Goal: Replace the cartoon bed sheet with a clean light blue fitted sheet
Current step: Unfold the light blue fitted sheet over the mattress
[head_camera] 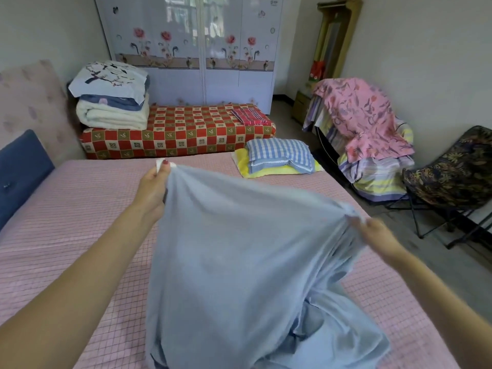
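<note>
The light blue fitted sheet (pixel 239 249) hangs spread between my two hands above the bed, its lower part bunched near the bottom of the view. My left hand (pixel 154 185) grips one edge of it, raised over the middle of the bed. My right hand (pixel 372 233) pinches another gathered edge near the bed's right side. Under the sheet lies the bed's pink checked mattress cover (pixel 66 235). A pink patterned sheet (pixel 364 115) is draped over a chair at the right; whether it is the cartoon one I cannot tell.
A blue checked pillow (pixel 279 153) on a yellow cloth lies at the bed's far right corner. Beyond is a red checked low bed (pixel 173 129) with stacked bedding (pixel 111 97), then a floral wardrobe (pixel 191 49). A dark folding chair (pixel 452 169) stands right. Blue headboard (pixel 21 166) at left.
</note>
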